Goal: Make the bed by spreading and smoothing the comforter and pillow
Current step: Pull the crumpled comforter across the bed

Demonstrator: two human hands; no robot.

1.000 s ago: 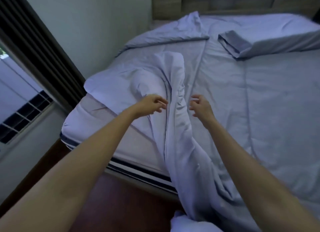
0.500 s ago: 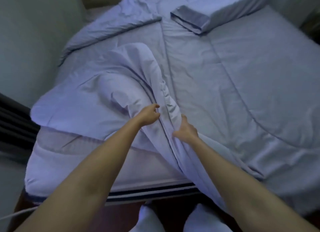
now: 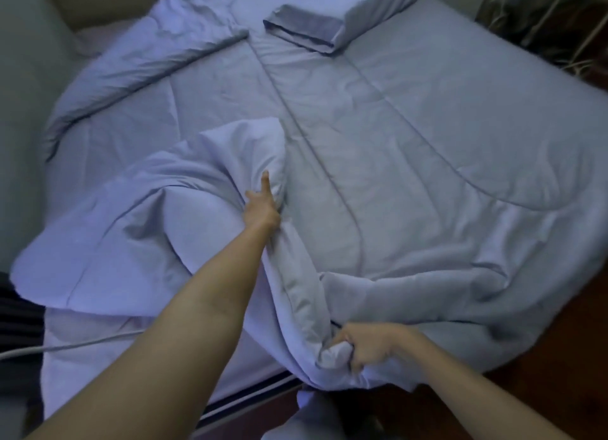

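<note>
Bedmaking looks about half done: the comforter [image 3: 411,150] lies fairly flat beyond and right of the right hand [image 3: 368,344], but its near corner is heaped back just left of the left hand [image 3: 261,206], unsmoothed. The pillow [image 3: 345,8] sits far ahead of both hands. The right hand clenches a bunched edge; the left hand grips the fold, forefinger straight.

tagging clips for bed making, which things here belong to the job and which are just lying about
Job: comforter, pillow, left hand and right hand, both gripping the comforter.
Lying about: grey cable across the bare mattress, dark clutter at the top right.
</note>
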